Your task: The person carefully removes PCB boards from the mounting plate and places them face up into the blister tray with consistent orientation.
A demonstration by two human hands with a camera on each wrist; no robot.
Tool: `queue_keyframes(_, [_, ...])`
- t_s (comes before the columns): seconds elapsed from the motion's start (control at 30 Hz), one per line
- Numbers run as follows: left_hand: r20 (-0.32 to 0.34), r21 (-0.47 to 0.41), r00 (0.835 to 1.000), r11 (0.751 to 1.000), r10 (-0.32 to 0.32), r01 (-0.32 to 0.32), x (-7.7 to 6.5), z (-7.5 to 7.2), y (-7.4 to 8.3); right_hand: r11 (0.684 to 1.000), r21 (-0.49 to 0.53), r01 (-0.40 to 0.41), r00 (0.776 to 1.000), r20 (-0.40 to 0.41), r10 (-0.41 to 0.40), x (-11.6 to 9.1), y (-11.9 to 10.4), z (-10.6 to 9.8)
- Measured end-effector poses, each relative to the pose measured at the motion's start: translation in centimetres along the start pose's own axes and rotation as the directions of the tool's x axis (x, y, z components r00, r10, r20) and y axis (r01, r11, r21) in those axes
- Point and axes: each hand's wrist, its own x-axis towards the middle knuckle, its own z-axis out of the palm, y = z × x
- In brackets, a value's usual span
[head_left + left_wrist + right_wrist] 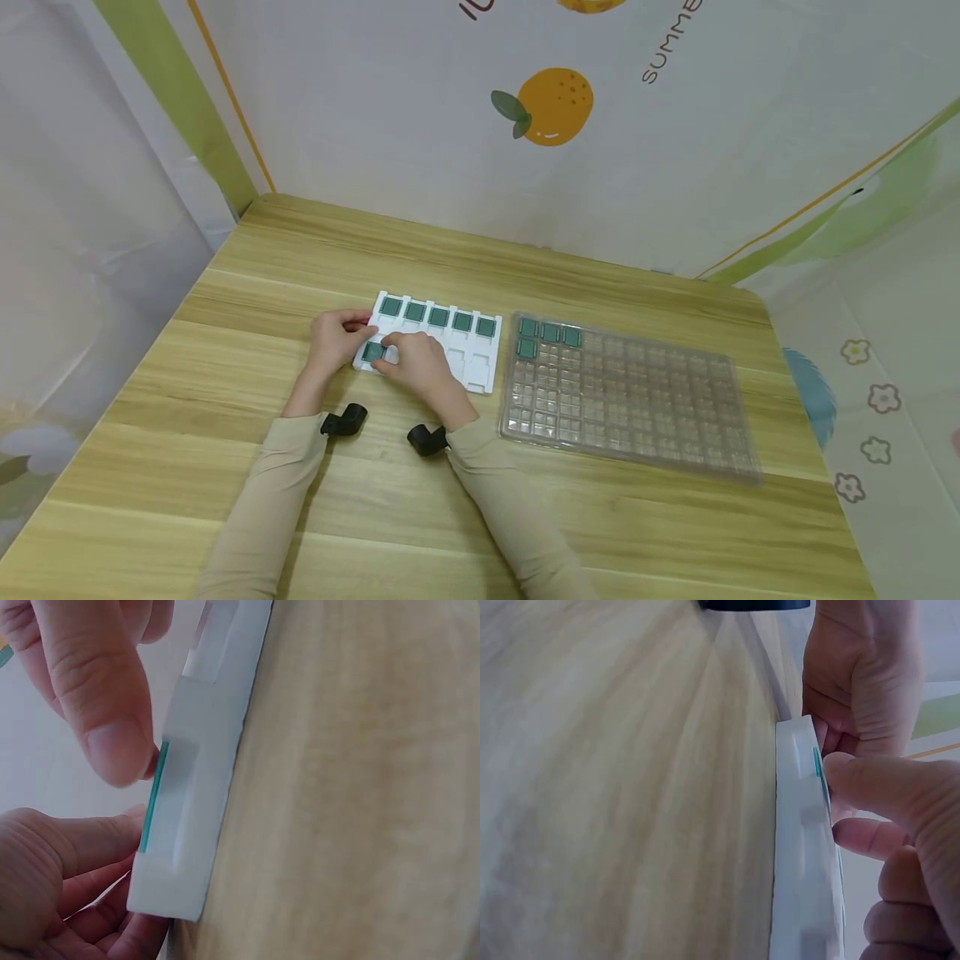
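A white plastic tray (427, 337) lies on the table, with a row of green square chips (438, 317) in its far pockets. Another green chip (372, 352) sits in the near-left pocket; its thin edge shows in both wrist views. My left hand (330, 340) grips the tray's left end, thumb on top and fingers at the side. My right hand (420, 362) is over the tray, thumb and index finger bent at the right part of the near-left chip. The thumb (855, 776) touches that chip's edge in the right wrist view.
Right of the white tray lies a large clear tray (630, 396) with many small pockets and several green chips (528, 327) in its far-left corner. Black wrist cameras (345, 420) stick out near both cuffs. A printed curtain (420, 125) hangs behind the wooden table (390, 533).
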Motion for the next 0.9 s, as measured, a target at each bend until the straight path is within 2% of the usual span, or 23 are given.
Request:
queue_keyframes(0.33, [-0.003,0.015,1.000,1.000,-0.011,0.011,-0.01,0.00,-0.07,0.998,-0.056,-0.034,0.999,0.027,0.036,0.40,-0.49,0.24])
queue_keyframes(0.9, [-0.004,-0.004,1.000,1.000,-0.008,0.008,0.02,0.06,-0.03,0.999,-0.040,-0.019,0.999,0.038,0.020,0.36,-0.41,-0.60])
